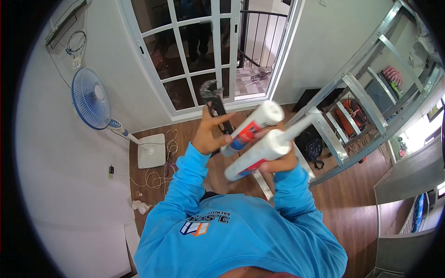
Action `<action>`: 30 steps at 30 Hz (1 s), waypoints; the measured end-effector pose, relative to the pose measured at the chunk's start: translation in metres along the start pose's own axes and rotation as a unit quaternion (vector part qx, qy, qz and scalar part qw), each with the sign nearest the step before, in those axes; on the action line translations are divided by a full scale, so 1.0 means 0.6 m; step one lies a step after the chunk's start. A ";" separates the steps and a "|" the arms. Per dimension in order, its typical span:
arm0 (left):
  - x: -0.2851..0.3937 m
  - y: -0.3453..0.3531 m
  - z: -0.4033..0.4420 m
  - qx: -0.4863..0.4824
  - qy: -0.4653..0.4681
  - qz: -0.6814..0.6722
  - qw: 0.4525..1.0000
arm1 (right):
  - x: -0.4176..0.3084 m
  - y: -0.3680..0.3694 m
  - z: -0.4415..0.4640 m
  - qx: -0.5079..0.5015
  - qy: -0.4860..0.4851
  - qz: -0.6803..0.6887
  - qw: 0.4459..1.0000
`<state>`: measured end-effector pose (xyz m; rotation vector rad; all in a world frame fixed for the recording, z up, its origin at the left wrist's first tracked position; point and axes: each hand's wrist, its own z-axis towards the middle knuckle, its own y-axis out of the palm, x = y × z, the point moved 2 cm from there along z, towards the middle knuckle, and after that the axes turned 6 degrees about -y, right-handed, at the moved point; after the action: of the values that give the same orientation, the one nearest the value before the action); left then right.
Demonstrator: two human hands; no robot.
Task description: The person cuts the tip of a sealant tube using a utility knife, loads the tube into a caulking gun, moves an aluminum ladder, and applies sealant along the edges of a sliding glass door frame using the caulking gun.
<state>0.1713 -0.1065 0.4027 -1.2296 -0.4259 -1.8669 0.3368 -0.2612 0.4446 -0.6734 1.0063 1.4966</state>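
Observation:
My left hand [207,133] holds a long black tool [214,98] that looks like a caulking gun; its lower part is hidden behind the hand. The thumb of that hand points at a sealant tube [252,127] with a white end and a red and blue label, close to or touching it. My right hand [283,162] is wrapped round a second sealant tube [257,155], which has a white nozzle [296,127] pointing up to the right. Its fingers reach behind the first tube too, so both tubes lie side by side, tilted, in front of my chest.
A metal stepladder [357,88] stands at right, with a black bag [311,146] and orange gear [350,116] by it. To the left are a standing fan [95,98] and loose white cables [155,178] on the floor. Ahead is a white-framed glass door [181,51].

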 end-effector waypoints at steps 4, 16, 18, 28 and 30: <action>0.004 -0.026 0.001 0.017 0.011 -0.100 0.995 | -0.036 -0.033 0.003 0.074 -0.134 0.010 0.988; 0.083 0.001 0.018 -0.078 0.036 -0.186 0.979 | -0.053 -0.010 0.066 -0.130 -0.211 -0.089 0.965; 0.091 0.002 0.012 -0.076 0.047 -0.140 0.986 | -0.057 0.003 0.066 -0.179 -0.082 -0.117 0.973; 0.078 0.007 -0.001 0.039 0.067 -0.179 0.981 | -0.045 0.044 0.089 -0.103 -0.172 -0.078 0.977; 0.121 0.026 0.000 0.054 0.071 -0.322 0.943 | -0.049 0.045 0.087 -0.095 -0.180 -0.070 0.976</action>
<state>0.1715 -0.1492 0.4635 -0.9323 -0.9205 -2.4179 0.3222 -0.2290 0.5002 -0.5665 0.5333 1.5331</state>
